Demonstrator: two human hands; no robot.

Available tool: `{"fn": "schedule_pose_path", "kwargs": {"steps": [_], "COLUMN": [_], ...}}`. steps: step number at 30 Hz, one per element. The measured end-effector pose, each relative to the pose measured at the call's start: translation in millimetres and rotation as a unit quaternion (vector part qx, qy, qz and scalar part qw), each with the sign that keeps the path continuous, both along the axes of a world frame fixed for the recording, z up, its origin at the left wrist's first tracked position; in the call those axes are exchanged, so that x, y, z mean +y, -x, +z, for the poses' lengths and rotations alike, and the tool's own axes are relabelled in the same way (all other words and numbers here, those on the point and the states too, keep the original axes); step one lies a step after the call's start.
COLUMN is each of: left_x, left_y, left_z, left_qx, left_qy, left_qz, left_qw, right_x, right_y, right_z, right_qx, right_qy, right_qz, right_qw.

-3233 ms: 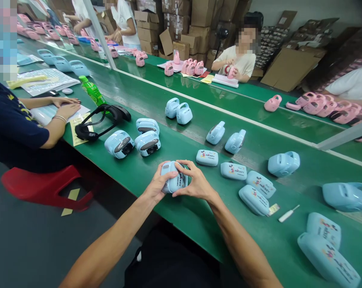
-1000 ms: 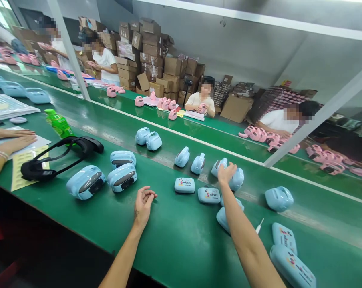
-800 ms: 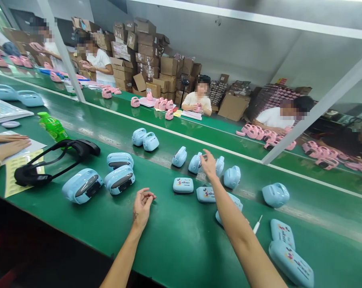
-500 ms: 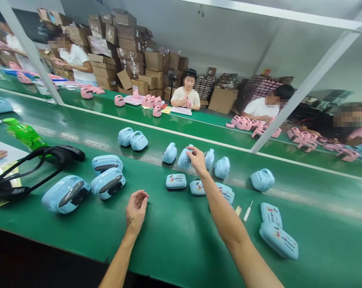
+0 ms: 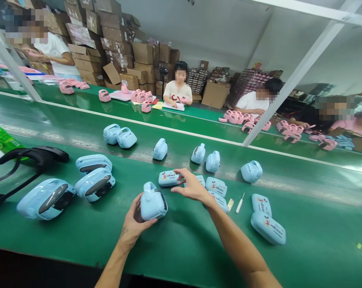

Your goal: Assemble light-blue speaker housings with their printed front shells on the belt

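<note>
In my left hand [image 5: 134, 222] is a light-blue plastic casing with a carry handle and a dark front panel [image 5: 153, 204], held upright just above the table. My fingers wrap its left side and the thumb presses its lower edge. My right hand [image 5: 193, 186] is spread, thumb and fingers apart, at the right end of a flat light-blue cover printed with a Mickey figure [image 5: 168, 178]; whether it touches the cover I cannot tell. More printed covers [image 5: 216, 186] lie behind and beside that hand, partly hidden. A white-handled screwdriver [image 5: 240, 204] lies to their right.
Several blue casings [image 5: 160, 149] stand in a row on the shiny strip beyond. Larger blue casings [image 5: 47, 199] and a black headband device [image 5: 33, 160] sit at left, near a green bottle [image 5: 2, 138]. Two printed covers [image 5: 268, 227] lie right. People work with pink casings [image 5: 140, 96] across the bench.
My right hand has brought a blue casing back from the row, and it is now in my left hand. The right hand has let go and opened. The view has shifted slightly right.
</note>
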State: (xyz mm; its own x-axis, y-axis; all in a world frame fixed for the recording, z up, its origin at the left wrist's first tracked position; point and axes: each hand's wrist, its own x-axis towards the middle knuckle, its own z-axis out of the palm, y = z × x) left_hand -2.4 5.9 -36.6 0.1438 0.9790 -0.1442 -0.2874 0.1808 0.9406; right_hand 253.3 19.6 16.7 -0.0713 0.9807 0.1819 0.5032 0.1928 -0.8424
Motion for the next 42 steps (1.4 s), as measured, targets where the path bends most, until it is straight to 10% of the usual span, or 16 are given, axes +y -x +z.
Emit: {"fn": "schedule_pose_path", "kwargs": {"steps": [3, 6, 15, 20, 26, 32, 42], "left_x": [-2.6, 2.1, 6.7, 7.8, 3.5, -1.7, 6.0], "left_y": [10.2, 20.5, 22.6, 9.8, -12.8, -15.5, -11.0], "left_z": [-19.5, -28.6, -16.8, -0.3, 15.3, 20.2, 22.9], "left_qx": [-0.107, -0.168, -0.183, -0.179, -0.091, -0.071, -0.197], "left_qy": [0.103, 0.165, 0.213, 0.223, 0.115, 0.077, 0.186], "left_qz": [0.064, 0.113, 0.156, 0.172, 0.107, 0.107, 0.132], "left_qw": [0.987, 0.965, 0.947, 0.942, 0.983, 0.989, 0.953], "right_x": [-3.4, -4.7, 1.0, -7.0, -13.5, -14.0, -8.7], "right_y": [-39.7, -63.1, -81.7, -91.7, -9.0, 83.9, 119.9], "right_z": [-16.0, -24.0, -17.0, -0.9, -15.7, -27.6, -51.7], "right_qx": [-0.326, -0.439, -0.406, -0.153, 0.253, 0.076, 0.027], "right_qy": [-0.009, 0.015, -0.005, 0.054, 0.159, 0.023, -0.129], "right_qz": [-0.049, -0.042, -0.014, -0.1, -0.001, 0.011, -0.017], "right_qw": [0.944, 0.897, 0.914, 0.982, 0.954, 0.997, 0.991]}}
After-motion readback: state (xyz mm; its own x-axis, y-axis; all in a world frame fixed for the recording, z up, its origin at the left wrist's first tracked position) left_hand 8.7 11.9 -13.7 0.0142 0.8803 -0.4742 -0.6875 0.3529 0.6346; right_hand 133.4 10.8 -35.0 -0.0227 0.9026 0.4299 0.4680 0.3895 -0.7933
